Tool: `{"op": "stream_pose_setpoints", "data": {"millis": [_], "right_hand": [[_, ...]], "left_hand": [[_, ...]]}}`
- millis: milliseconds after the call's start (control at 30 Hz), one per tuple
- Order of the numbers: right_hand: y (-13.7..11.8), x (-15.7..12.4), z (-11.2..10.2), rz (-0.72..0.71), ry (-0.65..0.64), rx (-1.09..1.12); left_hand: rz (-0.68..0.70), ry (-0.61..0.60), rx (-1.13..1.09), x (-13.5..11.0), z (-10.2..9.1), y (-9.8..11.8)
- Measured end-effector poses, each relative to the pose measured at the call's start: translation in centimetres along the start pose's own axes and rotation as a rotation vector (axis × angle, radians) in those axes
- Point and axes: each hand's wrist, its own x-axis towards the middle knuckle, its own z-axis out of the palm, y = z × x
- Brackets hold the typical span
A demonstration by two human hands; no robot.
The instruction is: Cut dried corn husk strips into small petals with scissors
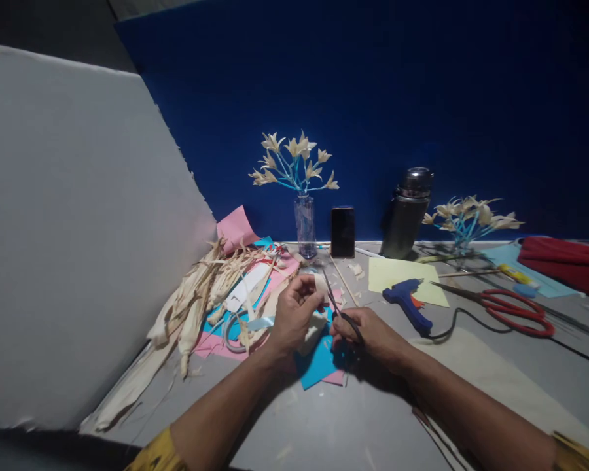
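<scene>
Head view, hands at centre of the table. The left hand is closed on a pale husk piece, pinched between thumb and fingertips above the work surface. The right hand is clamped on small black scissors, blades pointing up and meeting the husk piece's edge. Both hands sit close together over a blue paper sheet. Left of them lies a pile of dried husks. To the right: a blue glue gun, a yellow sheet and red scissors. Against the back wall stand a flower vase, a phone and a flask.
</scene>
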Motion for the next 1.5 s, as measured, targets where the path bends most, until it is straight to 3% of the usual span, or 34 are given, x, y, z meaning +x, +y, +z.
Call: {"op": "stream_pose_setpoints", "data": {"millis": [567, 1500], "right_hand": [[-0.13, -0.22, 0.35, -0.056, -0.037, 0.059], [-0.37, -0.24, 0.22, -0.053, 0.060, -0.094]], "left_hand": [[-0.076, 0.046, -0.089, -0.14, 0.28, -0.54], [-0.066, 0.029, -0.080, 0.15, -0.20, -0.62]]}}
